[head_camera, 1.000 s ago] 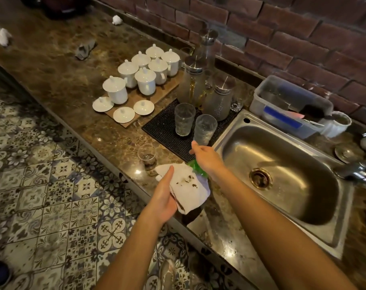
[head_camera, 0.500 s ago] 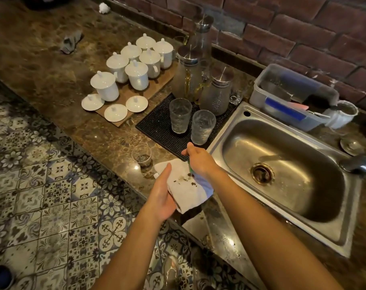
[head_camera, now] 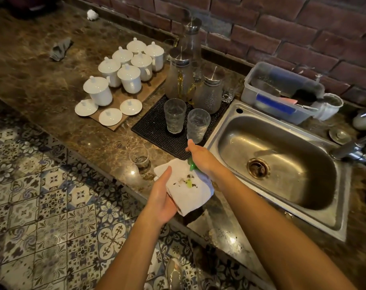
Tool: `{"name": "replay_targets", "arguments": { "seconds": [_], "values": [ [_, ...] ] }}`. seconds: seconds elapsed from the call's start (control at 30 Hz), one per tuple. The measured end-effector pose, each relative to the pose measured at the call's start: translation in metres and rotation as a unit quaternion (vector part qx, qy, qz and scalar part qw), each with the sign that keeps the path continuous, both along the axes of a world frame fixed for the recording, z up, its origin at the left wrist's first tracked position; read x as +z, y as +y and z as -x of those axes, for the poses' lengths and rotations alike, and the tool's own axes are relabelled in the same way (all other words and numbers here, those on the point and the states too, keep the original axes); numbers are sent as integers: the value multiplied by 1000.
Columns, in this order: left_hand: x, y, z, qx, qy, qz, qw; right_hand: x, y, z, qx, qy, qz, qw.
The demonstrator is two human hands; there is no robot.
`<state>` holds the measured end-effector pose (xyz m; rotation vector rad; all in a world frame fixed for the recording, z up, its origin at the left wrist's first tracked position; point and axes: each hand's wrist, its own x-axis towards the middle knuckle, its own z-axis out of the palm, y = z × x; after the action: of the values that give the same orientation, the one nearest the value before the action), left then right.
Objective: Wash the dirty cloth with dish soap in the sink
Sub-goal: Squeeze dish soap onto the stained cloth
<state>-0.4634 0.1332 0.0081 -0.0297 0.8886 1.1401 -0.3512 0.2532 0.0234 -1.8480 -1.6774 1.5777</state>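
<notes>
Just left of the sink (head_camera: pixel 292 143), over the front edge of the countertop (head_camera: pixel 52 80), you hold the dirty cloth (head_camera: pixel 196 195) flat and face-up. My guess is that you do this so the dark, crumb-like stains stay in the middle where the soap can land on them. The cloth is not in the basin yet. It lies across your left hand (head_camera: pixel 163 197), which cradles it from below and from the left side. The thumb lies along the cloth's upper left edge and pins it, while the other fingers are underneath and out of sight (presumably spread to make a small platform, though I cannot tell).

Your right hand (head_camera: pixel 200 158) comes in from the sink side, with the forearm crossing the sink's near corner. Its fingers are curled round a green dish soap bottle (head_camera: pixel 192 165), which is mostly hidden by the hand. Only the tip shows, tilted down toward the cloth. A small green dab of soap (head_camera: pixel 189 184) sits among the stains, so the dosing looks under way.

Holding the cloth this close to the basin seems sensible, since the wetting and rubbing will call for only a short swing right toward the faucet (head_camera: pixel 351 151). Mind the glasses (head_camera: pixel 198 125) on the black mat (head_camera: pixel 154 126), which stand just beyond your right knuckles.
</notes>
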Motion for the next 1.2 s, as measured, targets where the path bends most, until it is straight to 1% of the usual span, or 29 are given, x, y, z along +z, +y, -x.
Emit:
{"name": "replay_targets", "arguments": {
  "seconds": [0.23,0.33,0.57,0.77,0.83,0.9,0.97,1.03,1.1,1.2],
  "values": [
    [11,-25,-21,-33,0,-6,999,31,-17,-26,-43,11,-36,998],
    [20,-29,-38,-52,2,-18,998,43,-28,-51,-100,41,-31,994],
    [48,-21,-88,-104,-55,-53,992,65,-57,-131,-218,78,-39,972],
    [75,3,-146,-109,-76,-72,989,72,-81,-200,-366,154,-27,917],
    [84,10,-167,-99,-79,-71,990,73,-90,-215,-415,201,-18,887],
    [90,19,-190,-82,-77,-72,991,71,-96,-228,-460,265,-5,847],
    [98,27,-215,-70,-60,-83,992,69,-102,-237,-478,317,-1,819],
    [103,34,-240,-68,-37,-98,992,69,-105,-247,-481,350,-15,804],
    [105,39,-264,-74,4,-115,991,68,-102,-260,-486,362,-36,794],
    [100,50,-290,-72,55,-140,986,71,-91,-288,-486,358,-74,794]
  ]
}}
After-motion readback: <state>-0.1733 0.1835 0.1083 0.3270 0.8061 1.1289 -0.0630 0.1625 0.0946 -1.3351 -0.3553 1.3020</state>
